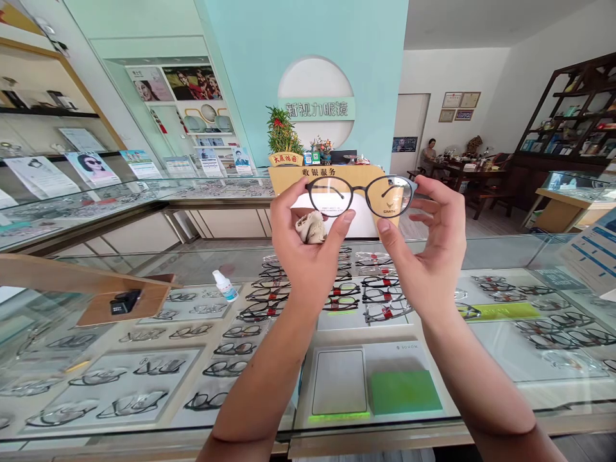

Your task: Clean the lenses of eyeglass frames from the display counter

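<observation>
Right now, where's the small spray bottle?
In the head view, the spray bottle lies on the glass counter, left of the left hand, which holds the glasses with the right hand.

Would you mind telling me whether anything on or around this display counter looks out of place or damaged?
Nothing looks damaged. The one stray item is a small white bottle lying tilted on the glass counter. The left hand and right hand hold up intact glasses; the left also grips a crumpled cloth.
</observation>
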A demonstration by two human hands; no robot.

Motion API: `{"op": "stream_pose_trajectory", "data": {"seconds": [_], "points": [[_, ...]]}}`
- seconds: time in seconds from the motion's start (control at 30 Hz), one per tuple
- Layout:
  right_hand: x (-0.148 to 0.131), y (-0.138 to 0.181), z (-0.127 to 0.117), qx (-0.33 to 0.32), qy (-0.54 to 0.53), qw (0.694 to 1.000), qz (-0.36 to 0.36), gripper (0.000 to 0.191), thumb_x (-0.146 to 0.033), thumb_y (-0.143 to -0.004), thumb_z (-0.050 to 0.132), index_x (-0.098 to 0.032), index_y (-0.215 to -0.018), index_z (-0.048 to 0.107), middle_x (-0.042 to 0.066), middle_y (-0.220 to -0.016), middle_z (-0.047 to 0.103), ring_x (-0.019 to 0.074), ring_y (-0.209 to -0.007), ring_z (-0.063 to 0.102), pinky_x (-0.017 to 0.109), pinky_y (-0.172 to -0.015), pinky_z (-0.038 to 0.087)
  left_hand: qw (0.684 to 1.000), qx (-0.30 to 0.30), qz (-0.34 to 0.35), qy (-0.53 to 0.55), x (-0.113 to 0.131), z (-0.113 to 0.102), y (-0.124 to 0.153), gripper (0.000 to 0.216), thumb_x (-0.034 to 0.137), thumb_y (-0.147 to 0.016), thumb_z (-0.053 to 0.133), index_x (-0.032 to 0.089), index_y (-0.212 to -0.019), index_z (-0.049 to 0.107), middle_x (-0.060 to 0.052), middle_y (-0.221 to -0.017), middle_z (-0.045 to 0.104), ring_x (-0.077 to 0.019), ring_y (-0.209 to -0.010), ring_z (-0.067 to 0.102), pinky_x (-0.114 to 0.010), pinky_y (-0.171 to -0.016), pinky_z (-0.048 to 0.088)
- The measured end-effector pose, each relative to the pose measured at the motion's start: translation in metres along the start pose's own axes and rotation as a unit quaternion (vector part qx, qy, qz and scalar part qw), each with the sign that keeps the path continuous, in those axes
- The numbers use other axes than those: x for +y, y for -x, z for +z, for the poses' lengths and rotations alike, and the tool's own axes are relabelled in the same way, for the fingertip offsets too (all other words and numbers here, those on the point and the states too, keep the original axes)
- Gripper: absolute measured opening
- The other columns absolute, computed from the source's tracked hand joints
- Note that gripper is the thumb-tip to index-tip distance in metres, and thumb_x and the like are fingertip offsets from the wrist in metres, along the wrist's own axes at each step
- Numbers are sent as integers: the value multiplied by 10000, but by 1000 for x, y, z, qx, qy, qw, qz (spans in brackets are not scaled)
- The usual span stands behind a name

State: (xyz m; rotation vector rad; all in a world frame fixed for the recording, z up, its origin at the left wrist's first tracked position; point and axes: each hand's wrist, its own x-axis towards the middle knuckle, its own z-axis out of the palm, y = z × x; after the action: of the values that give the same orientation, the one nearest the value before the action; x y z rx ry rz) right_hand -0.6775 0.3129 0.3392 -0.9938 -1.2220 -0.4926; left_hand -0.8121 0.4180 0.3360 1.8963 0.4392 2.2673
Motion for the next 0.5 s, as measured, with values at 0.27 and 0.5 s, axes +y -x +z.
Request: {"op": "stream_pose_trajectory", "data": {"seconds": [0.27, 0.5], "points": [[-7, 0, 1, 30, 17, 998, -46, 510, -346, -1004, 700, -360, -1497, 567, 118, -1470, 630, 329, -1230, 677, 576, -992, 625, 999, -10, -22, 38, -6, 4, 0, 643, 557, -925, 858, 307, -1460, 604, -104, -1462, 675, -218, -1041, 731, -390, -952, 622], [-5, 0, -1, 35, -44, 998, -20, 364, -381, -1059, 639, -355, -1421, 643, 106, -1456, 649, 339, -1312, 660, 578, -1044, 604, 998, -20, -11, 52, -12, 9, 2, 633, 554, -971, 808, 314, -1504, 564, -113, -1513, 651, -212, -1064, 735, -397, -988, 617]]}}
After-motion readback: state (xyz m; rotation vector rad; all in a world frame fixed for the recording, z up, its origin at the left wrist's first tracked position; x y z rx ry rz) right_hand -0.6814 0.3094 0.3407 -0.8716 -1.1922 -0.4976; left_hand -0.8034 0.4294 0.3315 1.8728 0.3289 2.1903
